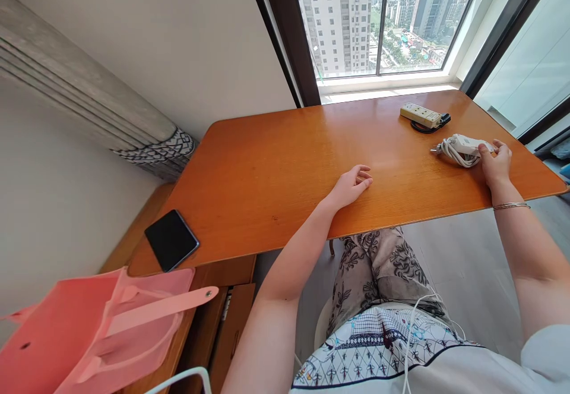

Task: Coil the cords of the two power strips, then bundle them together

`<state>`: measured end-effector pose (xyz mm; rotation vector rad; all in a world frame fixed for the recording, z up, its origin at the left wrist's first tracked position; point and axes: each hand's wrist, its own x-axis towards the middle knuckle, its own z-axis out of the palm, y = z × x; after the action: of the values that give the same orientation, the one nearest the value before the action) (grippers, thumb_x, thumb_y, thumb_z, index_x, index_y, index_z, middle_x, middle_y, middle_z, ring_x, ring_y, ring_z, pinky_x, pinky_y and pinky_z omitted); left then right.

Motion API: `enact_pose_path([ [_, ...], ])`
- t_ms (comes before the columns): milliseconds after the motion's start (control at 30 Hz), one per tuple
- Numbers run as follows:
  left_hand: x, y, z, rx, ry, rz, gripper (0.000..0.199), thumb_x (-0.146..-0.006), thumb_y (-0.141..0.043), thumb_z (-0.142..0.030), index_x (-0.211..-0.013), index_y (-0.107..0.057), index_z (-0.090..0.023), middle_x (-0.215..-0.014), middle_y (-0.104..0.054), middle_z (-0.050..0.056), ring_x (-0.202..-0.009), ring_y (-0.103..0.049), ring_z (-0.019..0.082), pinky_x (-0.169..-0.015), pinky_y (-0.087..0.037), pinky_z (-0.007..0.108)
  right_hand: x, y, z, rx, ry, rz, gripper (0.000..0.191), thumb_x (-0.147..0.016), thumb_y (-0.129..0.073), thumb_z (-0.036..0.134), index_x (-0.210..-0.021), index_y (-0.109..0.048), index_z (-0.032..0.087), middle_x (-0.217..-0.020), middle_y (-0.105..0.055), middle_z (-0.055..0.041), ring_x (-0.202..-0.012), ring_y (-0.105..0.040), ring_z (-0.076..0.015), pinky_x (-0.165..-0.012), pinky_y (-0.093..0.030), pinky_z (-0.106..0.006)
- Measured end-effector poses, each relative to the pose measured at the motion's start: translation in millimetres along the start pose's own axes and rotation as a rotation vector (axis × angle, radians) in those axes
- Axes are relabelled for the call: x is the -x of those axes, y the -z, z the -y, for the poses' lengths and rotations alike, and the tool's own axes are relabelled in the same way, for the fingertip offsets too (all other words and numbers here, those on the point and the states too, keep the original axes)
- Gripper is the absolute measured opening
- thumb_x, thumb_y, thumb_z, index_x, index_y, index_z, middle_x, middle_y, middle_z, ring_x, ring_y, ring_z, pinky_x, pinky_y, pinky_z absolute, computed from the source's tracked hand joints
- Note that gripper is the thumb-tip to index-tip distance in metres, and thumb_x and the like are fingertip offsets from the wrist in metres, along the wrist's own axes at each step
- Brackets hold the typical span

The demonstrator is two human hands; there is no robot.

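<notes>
My right hand (496, 162) is closed on the end of a white power strip (472, 145) at the right side of the wooden table. Its white cord (452, 151) is looped in a bundle beside it, with the plug prongs pointing left. My left hand (354, 186) rests near the table's front edge, fingers loosely bent, holding nothing. Beyond the white strip lies a cream power strip (421, 114) with a black cord (430, 126) gathered against it.
The orange-brown table (267, 180) reaches to the window (378, 25). A black tablet-like device (171, 240) lies at its left corner. Lower left is a pink bag or bin (80, 322) with a strap, above wooden drawers (236, 322). A grey curtain (89, 79) hangs along the left wall.
</notes>
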<state>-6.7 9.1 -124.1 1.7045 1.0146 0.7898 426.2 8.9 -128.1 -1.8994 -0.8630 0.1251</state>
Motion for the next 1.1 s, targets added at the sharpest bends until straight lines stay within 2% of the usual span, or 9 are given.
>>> enact_pose_path([
  [200,-0.5,-0.8,2.4,-0.012,-0.031,-0.011,0.031,-0.084,-0.07,-0.031,-0.112,-0.064,-0.02,-0.105,-0.074,0.008,-0.083,-0.071,0.017,-0.083,-0.054,0.032,18.5,3.8,10.6,0.089,0.191,-0.013,0.044,-0.076,-0.069,0.018,-0.119,-0.057,0.016,-0.147,-0.045,-0.0225,-0.146,-0.038,-0.0259,-0.122,-0.025,-0.04],
  [300,0.0,-1.6,2.1,-0.036,-0.056,-0.007,0.03,-0.085,-0.069,-0.03,-0.112,-0.064,-0.019,-0.105,-0.074,0.008,-0.083,-0.07,0.017,-0.083,-0.054,0.032,36.7,3.5,19.5,0.119,0.391,-0.053,0.042,-0.074,-0.07,0.023,-0.115,-0.062,0.019,-0.144,-0.049,-0.0178,-0.141,-0.042,-0.0288,-0.121,-0.029,-0.046],
  [433,1.1,-2.6,0.6,-0.084,-0.11,-0.024,0.026,-0.087,-0.066,-0.031,-0.111,-0.066,-0.02,-0.1,-0.074,0.007,-0.077,-0.068,0.016,-0.079,-0.054,0.031,69.9,-5.6,42.1,0.007,0.704,-0.026,0.025,-0.081,-0.064,0.033,-0.104,-0.067,0.022,-0.125,-0.061,-0.0128,-0.124,-0.055,-0.0293,-0.112,-0.039,-0.054],
  [500,1.1,-2.6,0.3,-0.128,-0.141,-0.047,0.024,-0.088,-0.063,-0.031,-0.109,-0.068,-0.021,-0.095,-0.074,0.005,-0.072,-0.065,0.014,-0.076,-0.053,0.03,90.5,-15.0,59.1,-0.101,0.778,0.087,0.02,-0.085,-0.063,0.034,-0.101,-0.068,0.024,-0.12,-0.064,-0.0116,-0.121,-0.058,-0.0292,-0.11,-0.042,-0.054],
  [667,-0.2,-0.3,1.5,-0.28,-0.181,-0.066,0.017,-0.088,-0.06,-0.027,-0.099,-0.071,-0.022,-0.082,-0.072,0.003,-0.071,-0.062,0.016,-0.074,-0.05,0.029,138.6,-51.4,108.3,-0.279,0.788,0.628,0.017,-0.087,-0.066,0.037,-0.101,-0.072,0.029,-0.117,-0.068,-0.0095,-0.116,-0.062,-0.0297,-0.108,-0.047,-0.054],
  [767,-1.6,1.8,3.3,-0.34,-0.205,-0.052,0.014,-0.09,-0.057,-0.026,-0.093,-0.071,-0.023,-0.079,-0.072,0.003,-0.069,-0.062,0.016,-0.071,-0.048,0.029,152.6,-80.6,135.5,-0.354,0.823,0.857,0.02,-0.085,-0.069,0.038,-0.103,-0.074,0.031,-0.122,-0.067,-0.0087,-0.119,-0.061,-0.0303,-0.111,-0.046,-0.054],
  [933,-3.5,3.8,5.6,-0.395,-0.22,-0.051,0.012,-0.089,-0.057,-0.021,-0.087,-0.069,-0.022,-0.075,-0.07,0.002,-0.065,-0.06,0.017,-0.067,-0.044,0.029,160.1,-130.2,162.4,-0.382,0.842,0.934,0.024,-0.085,-0.064,0.033,-0.106,-0.074,0.027,-0.119,-0.066,-0.0094,-0.109,-0.064,-0.0269,-0.101,-0.052,-0.048],
  [1033,-3.6,4.0,5.8,-0.41,-0.198,-0.054,0.011,-0.086,-0.061,-0.02,-0.078,-0.067,-0.022,-0.07,-0.067,0.002,-0.064,-0.059,0.018,-0.068,-0.044,0.03,168.7,-147.9,159.5,-0.342,0.799,0.889,0.024,-0.087,-0.059,0.029,-0.106,-0.073,0.024,-0.106,-0.069,-0.0086,-0.09,-0.065,-0.0223,-0.09,-0.055,-0.043],
  [1100,-3.5,3.5,6.2,-0.454,-0.191,-0.036,0.015,-0.086,-0.063,-0.02,-0.07,-0.065,-0.022,-0.067,-0.066,0.002,-0.065,-0.059,0.019,-0.07,-0.045,0.031,175.1,-151.9,152.3,-0.335,0.775,0.896,0.023,-0.09,-0.054,0.029,-0.103,-0.073,0.025,-0.101,-0.071,-0.0071,-0.09,-0.066,-0.0217,-0.09,-0.055,-0.041],
])
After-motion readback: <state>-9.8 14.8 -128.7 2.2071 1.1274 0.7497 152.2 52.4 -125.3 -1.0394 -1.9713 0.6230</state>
